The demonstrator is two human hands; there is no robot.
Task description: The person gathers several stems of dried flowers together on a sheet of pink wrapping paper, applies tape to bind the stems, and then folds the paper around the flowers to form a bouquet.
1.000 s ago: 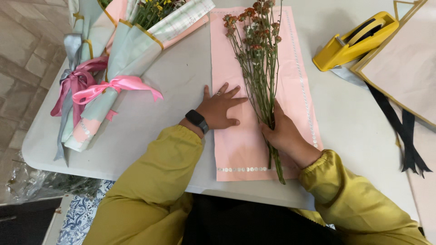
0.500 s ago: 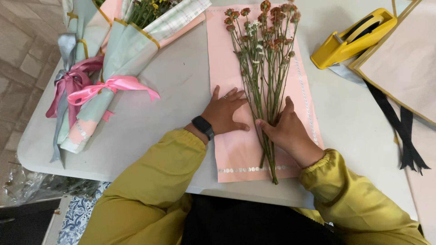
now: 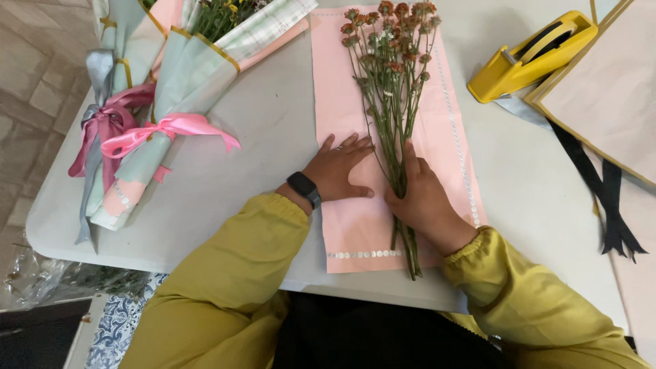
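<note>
Head view: right hand [image 3: 422, 198] presses flower stems [image 3: 394, 116].

Both of your arms reach forward from the near edge of the bench, sleeves in mustard yellow gathered at the cuffs. Your left hand [image 3: 339, 172] lies flat, palm down, fingers spread and pointing away from you, with a dark band on its wrist. Your right hand [image 3: 422, 198] sits just beside it, knuckles up, fingers curled inward and thumb towards the left hand.
</note>
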